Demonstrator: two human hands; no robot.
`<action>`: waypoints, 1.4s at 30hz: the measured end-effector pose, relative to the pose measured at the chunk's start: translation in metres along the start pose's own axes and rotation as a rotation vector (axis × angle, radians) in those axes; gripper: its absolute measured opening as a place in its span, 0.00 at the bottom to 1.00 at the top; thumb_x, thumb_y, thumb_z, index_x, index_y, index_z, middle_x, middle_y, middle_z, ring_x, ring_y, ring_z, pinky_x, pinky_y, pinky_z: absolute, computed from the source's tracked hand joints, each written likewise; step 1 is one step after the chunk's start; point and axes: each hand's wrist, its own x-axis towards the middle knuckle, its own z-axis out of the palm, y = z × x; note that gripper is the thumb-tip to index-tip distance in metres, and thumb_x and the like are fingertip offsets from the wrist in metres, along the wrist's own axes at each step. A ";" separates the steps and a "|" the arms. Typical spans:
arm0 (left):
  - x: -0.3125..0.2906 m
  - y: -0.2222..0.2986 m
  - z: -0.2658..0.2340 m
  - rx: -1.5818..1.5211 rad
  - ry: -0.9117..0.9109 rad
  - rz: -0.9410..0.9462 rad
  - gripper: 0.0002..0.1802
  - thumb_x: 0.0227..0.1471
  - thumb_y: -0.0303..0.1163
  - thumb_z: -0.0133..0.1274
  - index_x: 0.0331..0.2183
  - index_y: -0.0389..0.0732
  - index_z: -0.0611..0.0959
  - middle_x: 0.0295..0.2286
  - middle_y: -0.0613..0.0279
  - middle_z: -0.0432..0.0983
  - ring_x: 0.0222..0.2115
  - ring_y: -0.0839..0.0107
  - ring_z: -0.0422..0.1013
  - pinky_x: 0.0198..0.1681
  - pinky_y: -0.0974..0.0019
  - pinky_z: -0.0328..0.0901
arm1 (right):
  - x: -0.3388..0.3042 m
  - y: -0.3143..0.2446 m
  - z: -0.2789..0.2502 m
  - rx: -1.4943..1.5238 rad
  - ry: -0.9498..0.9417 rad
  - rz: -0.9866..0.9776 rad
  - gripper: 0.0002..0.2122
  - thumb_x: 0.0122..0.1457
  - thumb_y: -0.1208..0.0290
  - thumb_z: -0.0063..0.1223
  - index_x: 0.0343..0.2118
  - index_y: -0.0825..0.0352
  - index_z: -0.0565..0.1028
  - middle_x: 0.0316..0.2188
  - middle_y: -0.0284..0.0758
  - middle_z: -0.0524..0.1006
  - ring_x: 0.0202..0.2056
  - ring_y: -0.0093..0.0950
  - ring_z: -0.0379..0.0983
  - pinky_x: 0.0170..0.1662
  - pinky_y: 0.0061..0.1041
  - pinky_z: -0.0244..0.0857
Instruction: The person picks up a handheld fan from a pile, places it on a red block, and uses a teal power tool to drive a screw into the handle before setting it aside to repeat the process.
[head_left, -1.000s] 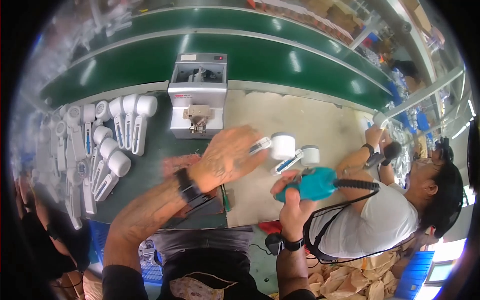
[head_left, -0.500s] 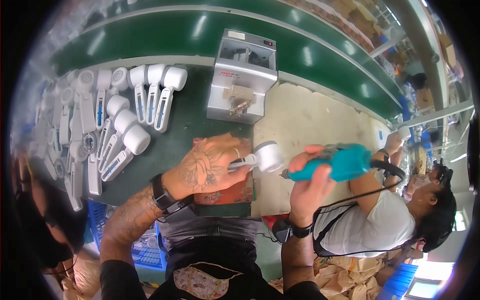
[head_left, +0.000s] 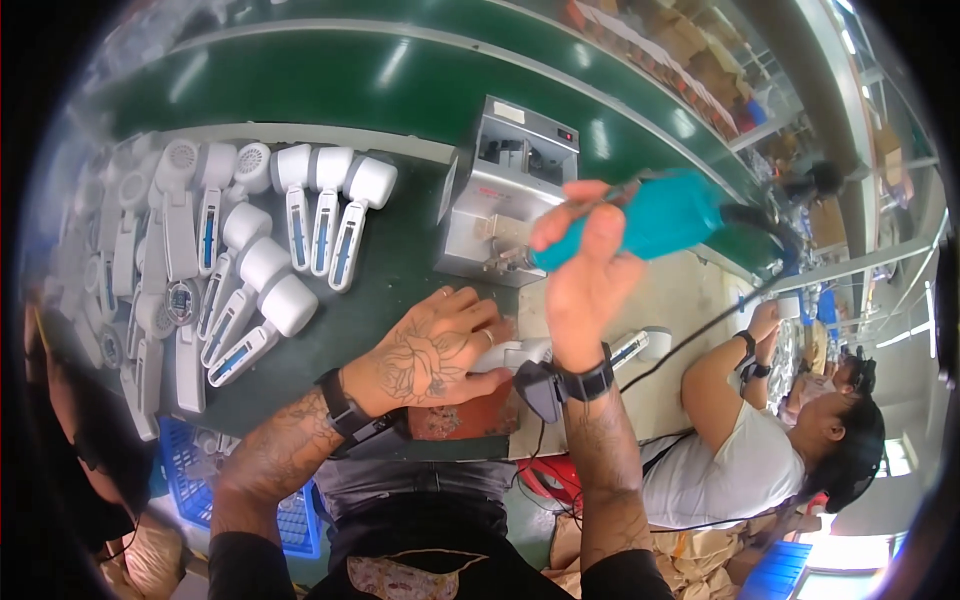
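Observation:
My right hand (head_left: 590, 270) is closed around a teal electric screwdriver (head_left: 660, 215), slightly blurred. The driver's tip end is at the front of a grey metal screw feeder (head_left: 465, 235), at its small outlet. With thumb and fingers, my left hand (head_left: 435, 350) grips a white handheld unit (head_left: 512, 352) over a worn red mat (head_left: 455, 418). My right wrist hides the far end of that unit. Another white unit (head_left: 655, 345), with a round head and slotted handle, lies just right of my right wrist.
Many white round-headed units (head_left: 265, 265) crowd the left of the green bench (head_left: 400, 270). A black cable (head_left: 690, 345) runs from the driver past my right wrist. Below the bench stands a blue basket (head_left: 185, 470). A co-worker in a white shirt (head_left: 735, 465) sits at the right.
My right hand has lifted the screwdriver up and away from the white unit to the screw feeder. My left hand keeps its grip on the unit. The view has shifted slightly.

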 end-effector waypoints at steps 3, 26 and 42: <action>-0.003 -0.005 0.006 -0.028 0.035 -0.008 0.23 0.46 0.43 0.64 0.43 0.41 0.84 0.37 0.60 0.73 0.40 0.60 0.69 0.47 0.57 0.66 | 0.007 0.016 0.009 -0.034 -0.042 -0.020 0.21 0.72 0.51 0.48 0.42 0.71 0.72 0.23 0.33 0.74 0.24 0.25 0.72 0.28 0.23 0.65; -0.002 -0.006 0.008 -0.098 0.031 -0.048 0.24 0.50 0.45 0.64 0.44 0.40 0.84 0.36 0.58 0.71 0.39 0.58 0.69 0.45 0.56 0.66 | -0.058 -0.016 -0.042 0.007 -0.010 0.187 0.33 0.64 0.38 0.54 0.42 0.74 0.69 0.20 0.36 0.70 0.21 0.28 0.68 0.26 0.29 0.64; -0.002 -0.003 0.006 -0.018 0.027 -0.052 0.24 0.51 0.45 0.65 0.45 0.40 0.83 0.36 0.56 0.70 0.40 0.57 0.69 0.45 0.56 0.65 | -0.061 -0.011 -0.038 0.125 -0.082 0.240 0.22 0.66 0.50 0.56 0.37 0.70 0.69 0.20 0.37 0.70 0.23 0.30 0.68 0.28 0.32 0.65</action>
